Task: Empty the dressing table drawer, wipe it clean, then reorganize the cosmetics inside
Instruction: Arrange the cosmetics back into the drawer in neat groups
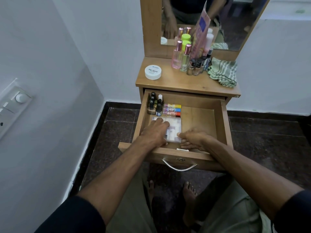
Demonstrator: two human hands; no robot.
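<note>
Hands flat on clear case

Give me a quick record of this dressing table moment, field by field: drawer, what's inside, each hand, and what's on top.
drawer: pulled open
back left corner: nail polish bottles, upright
beside them: lip balm tubes, lying flat
front of drawer: clear compartment box
left hand: fingers flat on the box
right hand: touching the box's near right corner
tabletop: white nail polish remover jar, perfume bottles, green striped cloth
stage: reorganizing, several items not yet returned
</note>
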